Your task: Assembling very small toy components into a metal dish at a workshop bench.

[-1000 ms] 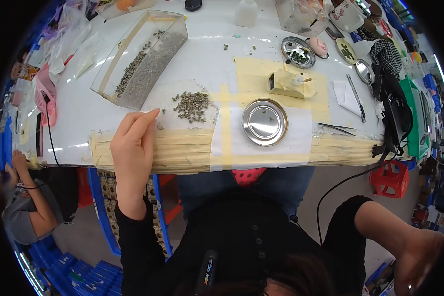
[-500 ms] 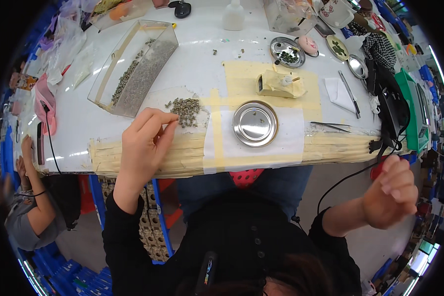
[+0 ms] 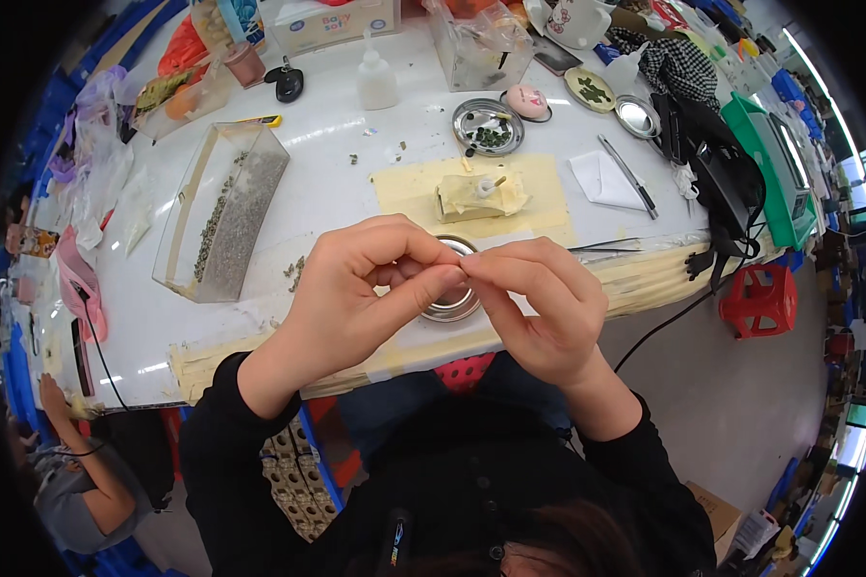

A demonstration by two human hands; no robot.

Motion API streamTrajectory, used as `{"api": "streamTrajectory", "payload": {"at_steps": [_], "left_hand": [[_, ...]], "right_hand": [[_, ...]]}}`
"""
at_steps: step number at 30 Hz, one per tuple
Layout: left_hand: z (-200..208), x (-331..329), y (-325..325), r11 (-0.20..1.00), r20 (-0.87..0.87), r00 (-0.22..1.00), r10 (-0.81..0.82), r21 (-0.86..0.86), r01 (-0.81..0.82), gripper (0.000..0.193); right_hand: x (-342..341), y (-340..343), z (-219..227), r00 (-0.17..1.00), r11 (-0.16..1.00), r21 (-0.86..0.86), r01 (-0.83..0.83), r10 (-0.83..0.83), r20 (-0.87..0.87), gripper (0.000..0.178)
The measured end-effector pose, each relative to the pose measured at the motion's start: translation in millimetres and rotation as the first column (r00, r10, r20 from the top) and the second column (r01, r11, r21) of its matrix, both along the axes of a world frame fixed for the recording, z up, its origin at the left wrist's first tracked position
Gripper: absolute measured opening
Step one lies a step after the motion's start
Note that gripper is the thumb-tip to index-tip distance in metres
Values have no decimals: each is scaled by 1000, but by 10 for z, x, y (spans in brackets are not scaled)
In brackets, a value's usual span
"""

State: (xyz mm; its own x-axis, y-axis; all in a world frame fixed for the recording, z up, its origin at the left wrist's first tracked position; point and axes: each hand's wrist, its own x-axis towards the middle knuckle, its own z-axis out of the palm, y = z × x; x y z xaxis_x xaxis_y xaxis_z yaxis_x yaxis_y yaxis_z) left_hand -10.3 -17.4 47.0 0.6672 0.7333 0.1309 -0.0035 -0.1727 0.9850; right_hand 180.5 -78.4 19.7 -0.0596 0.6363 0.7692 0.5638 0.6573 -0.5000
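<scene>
Above a round metal dish (image 3: 451, 313), my left hand (image 3: 342, 293) and my right hand (image 3: 553, 306) meet at the fingertips. Thumb and index finger are pinched together on each. Whatever lies between them is too small or hidden to make out. The dish shows only in part behind the fingers. Beside my left hand, a small pile of grey-green pieces (image 3: 296, 273) is partly covered by it. Dark tweezers (image 3: 606, 245) lie just past my right hand. Beyond both hands stands a tape-covered block (image 3: 481, 196) with a white peg on top.
A clear long box (image 3: 260, 183) of small grey pieces stands left. A squeeze bottle (image 3: 377, 81), a metal plate of dark green bits (image 3: 508, 113) and a pen (image 3: 627, 175) lie farther back. Right are a green tray (image 3: 755, 163) and a red stool (image 3: 762, 303). Another person's arm (image 3: 96, 471) shows left.
My right hand has come in from the far right to meet my left. My left hand has moved right, from beside the pile to over the dish. The view has shifted too.
</scene>
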Motion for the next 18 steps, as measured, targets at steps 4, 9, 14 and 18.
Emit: {"api": "streamTrajectory", "payload": {"at_steps": [4, 9, 14, 18], "left_hand": [[-85, 46, 82, 972, 97, 995, -2, -235, 25, 13], [-256, -24, 143, 924, 178, 984, -2, -375, 69, 14], [-356, -18, 136, 975, 161, 975, 154, 135, -177, 16], [-299, -44, 124, 834, 85, 965, 249, 488, -259, 20]], "right_hand": [[28, 61, -55, 999, 999, -24, 41, -41, 5, 30], [5, 147, -73, 999, 1000, -21, 4, -3, 53, 24], [-109, 161, -92, 979, 961, -268, -66, 10, -205, 16], [-152, 119, -82, 826, 787, -504, -355, 12, -564, 12]]}}
